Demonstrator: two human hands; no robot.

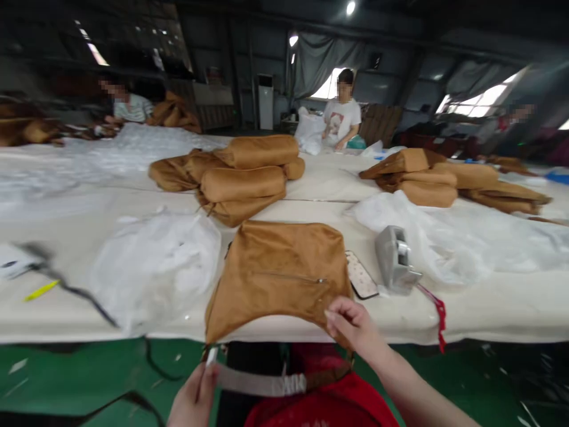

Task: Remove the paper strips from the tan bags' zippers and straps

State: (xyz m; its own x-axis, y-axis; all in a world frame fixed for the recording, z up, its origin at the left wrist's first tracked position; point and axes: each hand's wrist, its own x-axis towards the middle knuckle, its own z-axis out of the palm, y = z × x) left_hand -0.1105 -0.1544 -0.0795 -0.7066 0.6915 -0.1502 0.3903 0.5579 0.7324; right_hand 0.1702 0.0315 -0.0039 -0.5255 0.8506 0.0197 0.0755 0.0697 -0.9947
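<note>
A tan handbag with a zipped pocket lies on the table near its front edge. Its strap hangs over the edge toward me, partly covered in pale wrapping. My left hand is closed around the strap's left end, where a small white piece sticks up by the fingers. At the bag's lower right corner, my right hand is closed in a pinch. Whatever lies between those fingertips is too small to make out.
Clear plastic bags lie left of the handbag. To its right are a phone, a grey tape dispenser and more plastic. Tan bags are piled behind. A person stands across the table; another sits far left.
</note>
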